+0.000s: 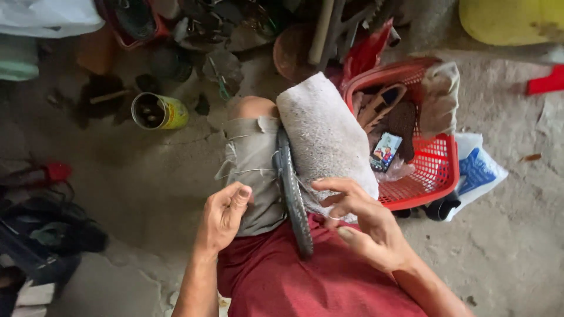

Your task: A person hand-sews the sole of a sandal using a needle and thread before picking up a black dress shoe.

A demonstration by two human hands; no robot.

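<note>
I sit with a dark rubber sole (294, 202) standing on edge across my lap, between grey shorts (252, 170) and a white towel (323, 132) draped over my knee. My left hand (224, 214) hovers just left of the sole, thumb pressed against the forefinger in a pinch; I cannot tell if anything thin is in it. My right hand (364, 226) is at the towel's near edge, right of the sole, fingers curled and spread. A thin pale thread (332, 218) crosses its fingers and runs towards the sole.
A red plastic basket (432, 176) stands right of my knee, holding a sandal, cloths and a small picture card. A blue-and-white bag (479, 170) lies beside it. On the concrete floor are an open yellow tin (160, 111), tools and clutter at the back, and dark bags (41, 235) at left.
</note>
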